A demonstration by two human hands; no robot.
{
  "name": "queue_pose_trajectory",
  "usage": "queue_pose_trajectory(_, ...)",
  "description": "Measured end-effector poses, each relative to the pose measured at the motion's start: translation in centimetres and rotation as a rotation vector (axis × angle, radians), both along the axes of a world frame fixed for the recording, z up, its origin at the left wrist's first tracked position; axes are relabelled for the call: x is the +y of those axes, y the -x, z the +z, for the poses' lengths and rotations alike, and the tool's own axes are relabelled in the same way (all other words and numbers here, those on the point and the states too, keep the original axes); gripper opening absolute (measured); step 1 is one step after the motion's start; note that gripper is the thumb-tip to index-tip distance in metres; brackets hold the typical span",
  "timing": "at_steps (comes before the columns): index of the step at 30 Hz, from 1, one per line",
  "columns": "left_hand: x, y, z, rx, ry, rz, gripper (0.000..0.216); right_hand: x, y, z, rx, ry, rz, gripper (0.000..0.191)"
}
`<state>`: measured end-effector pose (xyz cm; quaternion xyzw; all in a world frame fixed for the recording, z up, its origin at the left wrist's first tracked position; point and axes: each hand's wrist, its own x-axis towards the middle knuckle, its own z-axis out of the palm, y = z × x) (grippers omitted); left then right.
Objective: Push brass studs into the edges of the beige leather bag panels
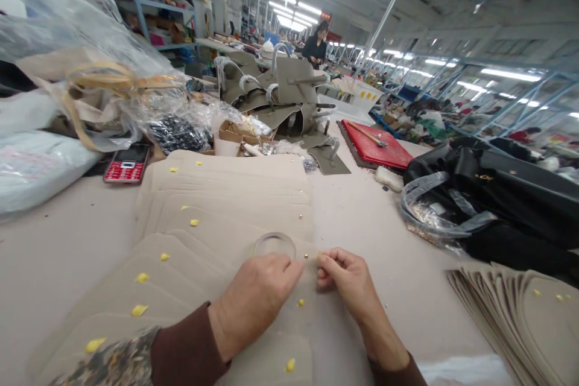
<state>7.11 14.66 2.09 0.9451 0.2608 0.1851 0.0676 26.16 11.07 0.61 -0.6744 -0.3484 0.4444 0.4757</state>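
Observation:
My left hand (pixel 257 289) is closed over the beige cut panels, with a thin clear ring like a roll of tape (pixel 274 235) showing behind its fingers. To its right, my right hand (pixel 346 280) pinches something tiny at the panel edge, too small to name. A small gold metal stud (pixel 306 256) sits on the panel between both hands. The beige panels (pixel 235 211) overlap in a fanned stack. Several bear yellow bits (pixel 142 278) on the left, and a yellow piece (pixel 290 365) lies on the lowest panel.
A red and black keypad phone (pixel 126 164) lies beyond the stack at left. A hammer (pixel 368 134) rests on a red board (pixel 380 148). Black bags (pixel 502 193) and more stacked panels (pixel 520 313) stand at right. Olive bag parts (pixel 280 96) are piled behind. A person (pixel 315 47) stands farther back.

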Motion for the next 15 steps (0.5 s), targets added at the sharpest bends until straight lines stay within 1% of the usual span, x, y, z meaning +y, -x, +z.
queue_pose_trajectory(2,0.3,-0.2,-0.6,0.146,0.025,0.045,0.013,0.2,-0.5,-0.5,0.012,0.029,0.035,0.042)
queue_pose_trajectory(4,0.5,-0.4,-1.0,0.212,0.052,0.053,0.012,0.3,-0.4,-1.0,-0.017,0.031,0.072,0.042)
queue_pose_trajectory(9,0.3,-0.6,-1.3,0.226,0.091,0.037,0.01,0.4,0.2,-1.6,-0.187,0.026,0.131,0.034)
queue_pose_trajectory(15,0.2,-0.4,-1.4,0.248,0.113,0.047,0.011,0.7,1.0,-1.0,-0.53,-0.008,0.191,0.026)
